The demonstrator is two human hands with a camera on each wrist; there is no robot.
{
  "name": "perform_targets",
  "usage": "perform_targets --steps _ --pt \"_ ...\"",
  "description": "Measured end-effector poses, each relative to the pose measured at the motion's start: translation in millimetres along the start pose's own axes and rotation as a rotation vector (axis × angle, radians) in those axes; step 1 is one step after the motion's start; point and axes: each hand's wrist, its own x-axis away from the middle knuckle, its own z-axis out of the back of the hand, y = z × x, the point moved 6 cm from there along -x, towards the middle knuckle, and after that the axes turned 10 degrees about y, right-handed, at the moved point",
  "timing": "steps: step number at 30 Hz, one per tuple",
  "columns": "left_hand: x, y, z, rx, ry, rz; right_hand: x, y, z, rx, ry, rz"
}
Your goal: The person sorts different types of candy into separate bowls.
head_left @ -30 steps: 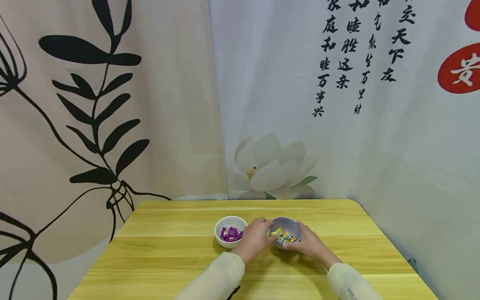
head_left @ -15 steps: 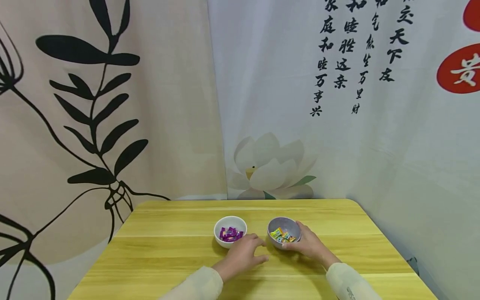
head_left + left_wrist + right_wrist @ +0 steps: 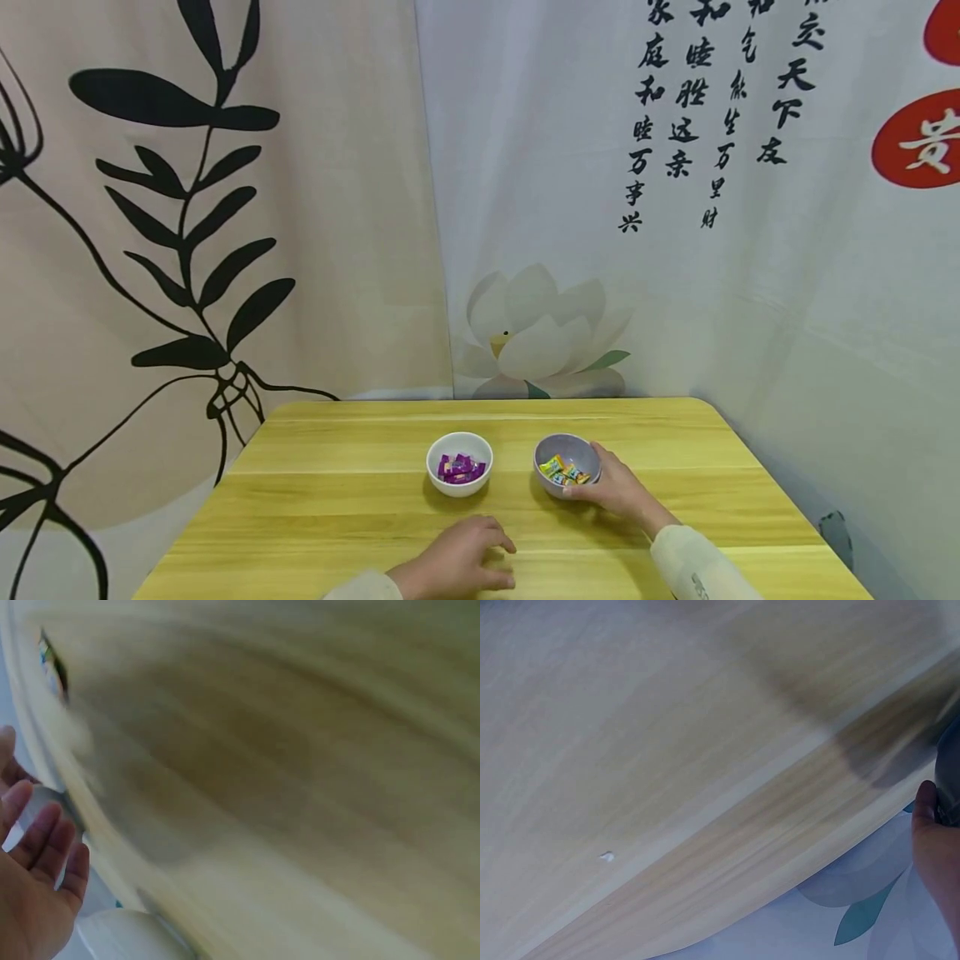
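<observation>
A grey bowl (image 3: 540,479) with several yellow wrapped candies (image 3: 558,469) stands on the table. My right hand (image 3: 621,493) grips its right side, thumb at the near wall and fingers round the far side. In the right wrist view only a thumb and part of that hand (image 3: 937,859) show, against the bowl's dark wall (image 3: 949,769). My left hand (image 3: 463,558) is over the near part of the table, holding nothing, its fingers loosely bent. To the left of the grey bowl stands a white bowl (image 3: 459,492) with several purple wrapped candies (image 3: 461,469).
Both bowls stand on a yellow wood-grain table (image 3: 360,500). Behind it hangs a printed cloth (image 3: 360,208) with plants and writing. A small white speck (image 3: 607,856) is on the tabletop in the right wrist view. The left wrist view shows a colourful patch (image 3: 52,666), too blurred to identify.
My left hand has drawn back from the grey bowl, past the front of the white bowl, toward the near side of the table. My right hand keeps its grip on the grey bowl.
</observation>
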Motion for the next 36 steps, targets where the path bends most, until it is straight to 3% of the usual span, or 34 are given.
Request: perform_targets --steps 6,9,17,25,32,36 --pt "12.3 3.6 -9.8 0.033 -0.092 -0.147 0.6 -0.9 0.4 0.006 0.003 0.007" --pt "16.0 4.9 -12.9 0.036 -0.125 -0.184 -0.4 -0.3 -0.3 0.005 0.001 0.002" --pt "18.5 10.5 -15.4 -0.055 -0.117 -0.287 -0.6 -1.4 0.0 0.016 0.007 0.014" --pt "16.2 4.8 -19.8 -0.042 -0.158 -0.207 -2.4 2.7 -1.3 0.028 0.012 0.010" --pt "15.3 7.0 -16.4 -0.054 -0.097 -0.227 -2.5 3.6 -1.4 0.026 0.009 0.003" --pt "13.5 7.0 -15.8 -0.066 -0.100 -0.222 -2.7 3.9 -1.8 0.020 0.010 -0.003"
